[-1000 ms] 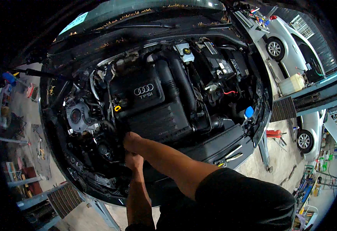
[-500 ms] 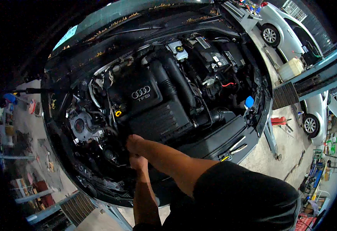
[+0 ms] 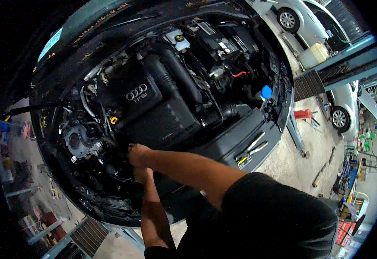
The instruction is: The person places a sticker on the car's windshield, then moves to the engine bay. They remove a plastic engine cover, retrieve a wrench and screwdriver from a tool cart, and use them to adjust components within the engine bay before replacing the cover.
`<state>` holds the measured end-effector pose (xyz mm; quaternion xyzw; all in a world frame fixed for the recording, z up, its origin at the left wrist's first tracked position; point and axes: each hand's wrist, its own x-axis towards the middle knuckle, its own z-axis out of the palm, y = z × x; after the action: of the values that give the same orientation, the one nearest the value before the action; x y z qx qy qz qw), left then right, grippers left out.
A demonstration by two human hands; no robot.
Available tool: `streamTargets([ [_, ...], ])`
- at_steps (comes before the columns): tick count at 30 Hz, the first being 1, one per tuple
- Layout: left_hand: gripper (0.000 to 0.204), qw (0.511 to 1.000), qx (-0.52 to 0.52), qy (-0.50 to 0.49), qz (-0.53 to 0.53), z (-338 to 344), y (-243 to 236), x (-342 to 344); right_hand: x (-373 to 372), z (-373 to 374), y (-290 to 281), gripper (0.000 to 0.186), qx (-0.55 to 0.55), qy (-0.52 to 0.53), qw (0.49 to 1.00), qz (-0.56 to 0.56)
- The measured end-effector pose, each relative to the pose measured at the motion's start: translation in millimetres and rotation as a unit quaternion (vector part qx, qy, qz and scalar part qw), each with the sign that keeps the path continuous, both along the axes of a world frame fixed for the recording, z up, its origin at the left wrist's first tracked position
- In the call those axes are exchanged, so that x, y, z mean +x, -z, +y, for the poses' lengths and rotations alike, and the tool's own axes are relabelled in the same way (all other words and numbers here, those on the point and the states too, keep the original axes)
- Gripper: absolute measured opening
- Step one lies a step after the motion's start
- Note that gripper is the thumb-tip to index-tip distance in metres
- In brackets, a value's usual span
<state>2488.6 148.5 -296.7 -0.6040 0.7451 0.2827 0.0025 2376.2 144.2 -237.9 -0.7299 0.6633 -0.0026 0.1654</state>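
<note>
Here, in the head view, both hands worked low at the front of the engine bay: the right hand (image 3: 136, 154) and left hand (image 3: 143, 174) were pressed together just below the black engine cover (image 3: 154, 114). Whether their fingers gripped anything I could not tell; any further reach would likely need feel, not sight.

Workshop concrete floor (image 3: 283, 159), white cars (image 3: 348, 112) parked right, grey lift post (image 3: 343, 64) beside them.
</note>
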Motion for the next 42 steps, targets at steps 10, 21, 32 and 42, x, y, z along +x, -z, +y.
streamTargets([
  [10,0.081,0.987,-0.125,-0.002,0.097,18,-23,-16,-161,272,-27,0.033,-0.194,0.395,0.898,0.012],
  [21,0.089,0.945,-0.147,0.286,-0.061,53,-69,-32,-269,395,-7,0.079,0.022,0.441,0.897,0.033],
  [32,0.092,0.938,-0.168,0.302,0.036,38,-38,-9,-183,446,-52,0.069,-0.290,0.479,0.828,-0.007],
  [42,0.081,0.923,-0.230,0.290,0.101,24,-5,-4,154,699,-82,0.071,-0.183,0.713,0.676,0.013],
])
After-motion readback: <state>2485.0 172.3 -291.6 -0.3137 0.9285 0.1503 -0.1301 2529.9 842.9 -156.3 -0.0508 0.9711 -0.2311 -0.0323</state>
